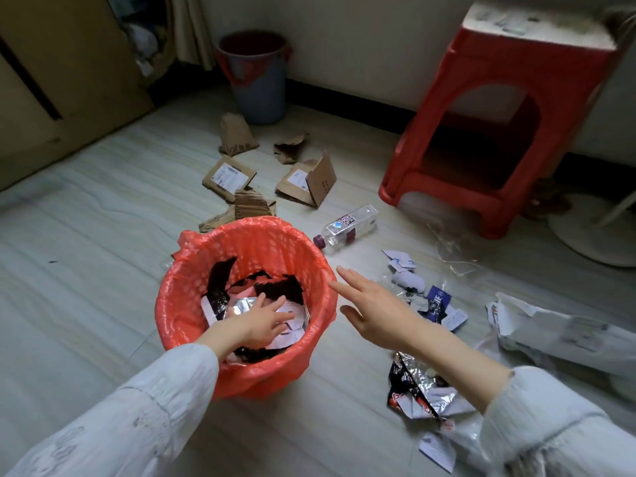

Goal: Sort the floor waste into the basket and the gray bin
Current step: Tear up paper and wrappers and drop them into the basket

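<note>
Basket [192, 304], red-lined, centre floor: holds black and silver wrappers [220, 301] and white paper scraps. Left hand [265, 321] inside it, fingers spread flat on the scraps, grasping nothing. Right hand [371, 304] at 3 o'clock of the rim, fingers straight, empty. Gray bin [256, 77] at 12 o'clock by the wall, red-lined; contents not visible. Cardboard pieces [229, 177] between the two; plastic bottle [347, 227] at 1 o'clock; torn packets [420, 390] at 4 o'clock.
</note>
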Demonstrator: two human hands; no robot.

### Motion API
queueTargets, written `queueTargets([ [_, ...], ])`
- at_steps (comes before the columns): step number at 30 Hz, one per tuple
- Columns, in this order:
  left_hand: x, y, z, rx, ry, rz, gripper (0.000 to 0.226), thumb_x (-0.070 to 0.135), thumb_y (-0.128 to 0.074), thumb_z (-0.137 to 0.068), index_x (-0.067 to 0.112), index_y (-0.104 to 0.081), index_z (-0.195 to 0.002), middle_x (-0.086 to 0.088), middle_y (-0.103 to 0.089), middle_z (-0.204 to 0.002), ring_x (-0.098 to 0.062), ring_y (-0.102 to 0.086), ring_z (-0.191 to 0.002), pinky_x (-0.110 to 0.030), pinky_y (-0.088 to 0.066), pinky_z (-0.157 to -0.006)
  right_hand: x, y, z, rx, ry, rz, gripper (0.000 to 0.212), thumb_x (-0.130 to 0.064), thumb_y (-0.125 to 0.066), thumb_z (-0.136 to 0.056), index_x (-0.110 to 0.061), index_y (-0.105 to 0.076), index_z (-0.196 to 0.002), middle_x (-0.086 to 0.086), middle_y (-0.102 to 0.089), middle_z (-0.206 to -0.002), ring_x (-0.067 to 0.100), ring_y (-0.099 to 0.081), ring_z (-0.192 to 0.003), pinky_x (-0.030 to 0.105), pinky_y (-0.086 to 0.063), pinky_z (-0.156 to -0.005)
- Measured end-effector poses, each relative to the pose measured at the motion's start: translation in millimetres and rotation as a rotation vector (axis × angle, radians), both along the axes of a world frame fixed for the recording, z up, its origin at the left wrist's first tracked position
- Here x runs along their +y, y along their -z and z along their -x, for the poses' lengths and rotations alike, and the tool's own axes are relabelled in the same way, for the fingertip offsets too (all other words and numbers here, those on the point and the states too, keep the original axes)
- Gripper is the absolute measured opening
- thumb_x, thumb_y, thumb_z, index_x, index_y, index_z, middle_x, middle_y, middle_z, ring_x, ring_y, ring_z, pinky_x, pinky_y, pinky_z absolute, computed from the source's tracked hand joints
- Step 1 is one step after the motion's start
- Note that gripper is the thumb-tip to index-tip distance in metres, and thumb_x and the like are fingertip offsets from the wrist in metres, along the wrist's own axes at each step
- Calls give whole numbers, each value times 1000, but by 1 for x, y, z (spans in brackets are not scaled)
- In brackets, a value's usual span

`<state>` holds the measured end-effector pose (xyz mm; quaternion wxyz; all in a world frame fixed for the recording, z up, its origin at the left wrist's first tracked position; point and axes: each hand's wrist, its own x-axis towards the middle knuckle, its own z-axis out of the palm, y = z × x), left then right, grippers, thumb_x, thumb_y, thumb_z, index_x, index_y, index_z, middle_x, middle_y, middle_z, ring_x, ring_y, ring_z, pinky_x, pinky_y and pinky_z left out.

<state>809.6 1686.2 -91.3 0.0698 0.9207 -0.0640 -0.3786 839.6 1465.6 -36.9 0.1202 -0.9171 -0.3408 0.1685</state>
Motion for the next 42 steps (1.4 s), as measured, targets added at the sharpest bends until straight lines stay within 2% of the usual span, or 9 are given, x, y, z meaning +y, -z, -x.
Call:
queueTargets([
  [4, -9, -24, 4, -307, -177, 185, 38, 24, -30, -101, 19, -42, -137, -6, -25, -153, -18, -23, -141, -27, -19, -109, -18, -20, 7, 52, 79, 15, 48, -26, -38, -99, -28, -25, -145, -4, -26, -153, 17, -30, -137, 31, -30, -108],
  [12, -100, -60, 13, -758, -78, 529, 29, 16, -46, -95, 15, -58, -121, -3, -57, -119, -21, -55, -110, -35, -44, -92, -109, -26, 38, 134, 385, -6, 43, -28, -41, -98, -25, -36, -140, 1, -49, -139, 20, -46, -127, 38, -39, -103],
  [21, -182, 54, 5, -344, 171, 378, 39, 16, -45, -94, 20, -45, -132, -3, -43, -136, -22, -42, -124, -35, -41, -97, -183, 83, 49, 246, 604, 82, 45, -18, -45, -95, -17, -39, -139, 7, -45, -141, 24, -43, -128, 36, -37, -103],
  [25, -211, 103, -9, -344, 324, 303, 46, 18, -48, -93, 18, -38, -138, -9, -29, -149, -26, -29, -136, -35, -31, -106, -196, 136, 42, 229, 652, 97, 47, -20, -44, -96, -16, -34, -142, 5, -36, -146, 21, -33, -133, 34, -33, -107],
  [32, -243, 160, -26, -176, 518, 44, 83, 57, -46, -87, 31, 5, -147, -4, 16, -156, -27, 13, -143, -60, 5, -109, -190, 194, 17, 307, 518, 236, 88, -43, -52, -90, -13, 5, -149, 8, 7, -158, 23, 3, -146, 34, -6, -119],
  [35, -241, 169, -19, -360, 515, 112, 79, 56, -67, -72, 31, -35, -139, -9, -32, -148, -29, -33, -135, -60, -20, -107, -189, 204, 26, 229, 460, 303, 77, -43, -52, -90, -18, -8, -149, 7, -6, -158, 23, -7, -145, 35, -15, -116],
  [37, -237, 171, -16, -487, 532, 119, 71, 49, -83, -51, 29, -60, -116, -4, -64, -112, -26, -63, -100, -53, -44, -92, -184, 209, 31, 159, 447, 306, 64, -37, -51, -92, -20, -21, -146, 8, -19, -155, 23, -19, -142, 38, -25, -110],
  [40, -233, 175, -11, -495, 456, 162, 62, 26, -70, -72, 27, -47, -129, -1, -59, -108, -25, -56, -101, -45, -37, -98, -175, 213, 33, 30, 442, 342, 37, -29, -71, -77, -28, -61, -112, 1, -63, -114, 23, -59, -106, 37, -42, -85],
  [42, -232, 176, -6, -450, 397, 143, 55, 19, -56, -83, 26, -36, -135, -1, -50, -118, -25, -45, -113, -40, -27, -101, -172, 211, 32, -34, 449, 356, 17, -25, -79, -64, -30, -69, -77, -8, -68, -75, 20, -65, -73, 32, -44, -68],
])
